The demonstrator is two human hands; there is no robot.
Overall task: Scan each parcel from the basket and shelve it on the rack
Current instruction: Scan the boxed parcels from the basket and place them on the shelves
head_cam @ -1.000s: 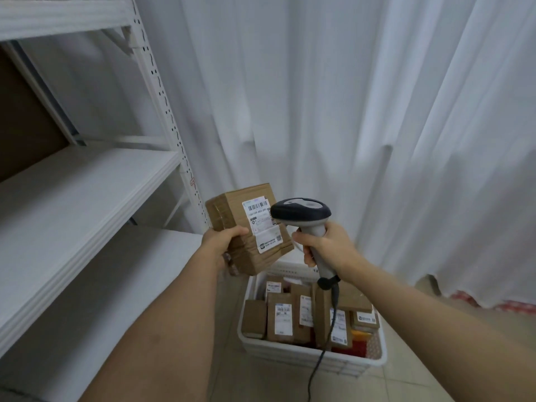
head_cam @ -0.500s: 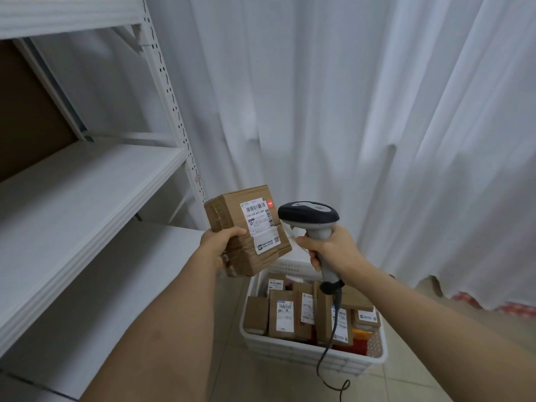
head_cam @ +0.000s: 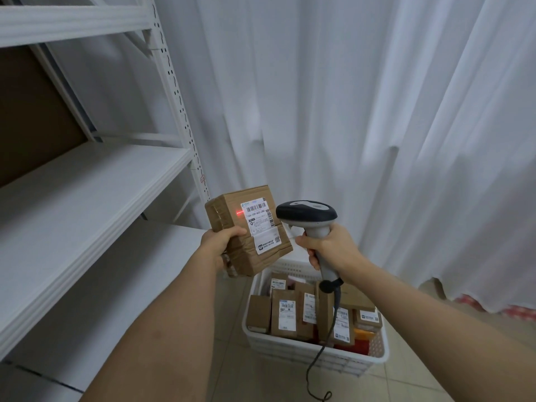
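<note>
My left hand (head_cam: 222, 245) grips a brown cardboard parcel (head_cam: 232, 211) from its lower left, holding it up with the white shipping label facing me. A red scan line lies across the label's barcode. My right hand (head_cam: 329, 248) holds the handle of a black and grey corded barcode scanner (head_cam: 307, 213), its head close to the parcel's right edge and aimed at the label. Below both hands, a white plastic basket (head_cam: 316, 353) on the floor holds several labelled brown parcels (head_cam: 284, 313). The white metal rack (head_cam: 87, 187) stands to my left.
The rack's perforated upright post (head_cam: 177, 91) rises just behind the parcel. Two bare white shelf boards reach toward me on the left. White curtains (head_cam: 362, 111) hang behind the basket. The scanner's cable (head_cam: 319, 355) drops over the basket's front to the tiled floor.
The red scan light has come on and shifted from the label's right edge to its left side. Both hands and the parcel have stayed nearly still; the view tilted slightly.
</note>
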